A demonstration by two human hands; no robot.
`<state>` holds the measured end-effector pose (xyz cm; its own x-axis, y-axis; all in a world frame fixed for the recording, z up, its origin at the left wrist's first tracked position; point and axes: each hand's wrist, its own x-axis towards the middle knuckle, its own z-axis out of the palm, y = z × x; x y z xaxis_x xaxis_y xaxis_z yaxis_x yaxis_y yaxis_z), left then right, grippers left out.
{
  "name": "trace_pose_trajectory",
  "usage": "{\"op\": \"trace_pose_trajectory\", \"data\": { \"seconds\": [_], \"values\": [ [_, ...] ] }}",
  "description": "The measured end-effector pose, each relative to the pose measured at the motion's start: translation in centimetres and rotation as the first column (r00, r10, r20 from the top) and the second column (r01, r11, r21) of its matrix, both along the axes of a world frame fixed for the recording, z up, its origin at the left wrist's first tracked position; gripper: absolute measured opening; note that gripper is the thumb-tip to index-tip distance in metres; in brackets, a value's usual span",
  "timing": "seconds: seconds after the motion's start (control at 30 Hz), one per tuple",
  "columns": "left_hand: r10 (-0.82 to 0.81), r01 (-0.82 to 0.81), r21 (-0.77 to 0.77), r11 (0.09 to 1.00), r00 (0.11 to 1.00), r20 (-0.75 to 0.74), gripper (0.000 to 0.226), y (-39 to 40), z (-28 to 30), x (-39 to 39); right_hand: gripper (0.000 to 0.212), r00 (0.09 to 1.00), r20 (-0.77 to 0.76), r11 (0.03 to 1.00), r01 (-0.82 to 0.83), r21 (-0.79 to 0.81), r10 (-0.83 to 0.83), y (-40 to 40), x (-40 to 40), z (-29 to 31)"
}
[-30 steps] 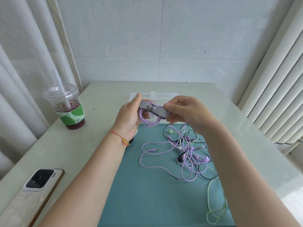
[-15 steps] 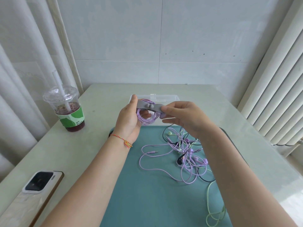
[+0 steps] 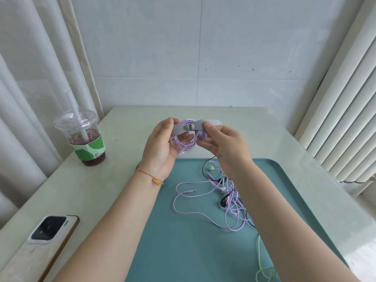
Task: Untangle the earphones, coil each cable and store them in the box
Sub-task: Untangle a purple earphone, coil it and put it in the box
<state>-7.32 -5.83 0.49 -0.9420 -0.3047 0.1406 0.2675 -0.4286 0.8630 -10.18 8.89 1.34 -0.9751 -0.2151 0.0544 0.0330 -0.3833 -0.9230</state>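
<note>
My left hand (image 3: 160, 143) grips a coiled purple earphone cable (image 3: 184, 144) and pinches the left end of a grey strap (image 3: 188, 127) wrapped over it. My right hand (image 3: 222, 146) pinches the strap's right end. Both are held above the table, in front of the clear plastic box (image 3: 215, 121), which they mostly hide. Below on the teal mat (image 3: 183, 241) lies a tangle of purple, black and green earphone cables (image 3: 227, 198), with a purple jack plug (image 3: 190, 191) pointing right.
A plastic cup of dark red drink (image 3: 85, 139) with a straw stands at the left. A phone (image 3: 46, 235) lies face down near the front left edge. Curtains hang at left; a white radiator is at right.
Both hands have lifted the coil slightly and brought the grey strap level across it, its ends drawn closer together. The tangle on the mat has not moved.
</note>
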Motion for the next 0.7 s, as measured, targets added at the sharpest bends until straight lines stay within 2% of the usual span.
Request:
{"op": "trace_pose_trajectory", "data": {
  "seconds": [0.1, 0.2, 0.3, 0.43, 0.5, 0.6, 0.7],
  "values": [
    [0.009, -0.010, 0.018, 1.000, 0.999, 0.040, 0.023, -0.1, 0.1, 0.1, 0.022, 1.000, 0.010, 0.999, 0.023, 0.030, -0.024, -0.2, 0.3, 0.1],
    [-0.001, 0.000, 0.018, 1.000, 0.997, 0.083, 0.035, 0.1, 0.3, 0.4, 0.027, 0.999, 0.019, 0.995, 0.038, 0.091, -0.040, -0.3, 0.6, 0.3],
    [0.014, -0.016, 0.014, 1.000, 0.992, 0.125, 0.023, 0.2, 0.3, 0.5, 0.029, 1.000, 0.027, 0.987, 0.010, 0.160, -0.015, -0.1, 0.5, 0.4],
    [0.021, -0.014, -0.054, 0.998, 0.992, 0.126, 0.022, -0.4, 0.4, 0.3, 0.022, 0.997, 0.057, 0.964, -0.062, 0.259, 0.049, 0.9, 0.1, 0.8],
    [0.024, -0.011, -0.090, 0.996, 0.990, 0.138, 0.021, -0.8, 0.4, 0.3, 0.018, 0.998, 0.033, 0.924, -0.059, 0.378, 0.050, 1.4, -0.3, 0.8],
    [0.003, 0.023, -0.148, 0.989, 0.985, 0.174, 0.020, -1.1, 0.2, 0.3, 0.021, 0.995, -0.083, 0.834, 0.006, 0.551, 0.048, 2.0, -0.7, 0.8],
    [-0.035, 0.072, -0.193, 0.978, 0.981, 0.190, 0.021, -1.0, 0.1, 0.4, 0.027, 0.964, -0.200, 0.749, 0.001, 0.662, 0.176, 2.5, -0.6, 1.2]
  ]
}}
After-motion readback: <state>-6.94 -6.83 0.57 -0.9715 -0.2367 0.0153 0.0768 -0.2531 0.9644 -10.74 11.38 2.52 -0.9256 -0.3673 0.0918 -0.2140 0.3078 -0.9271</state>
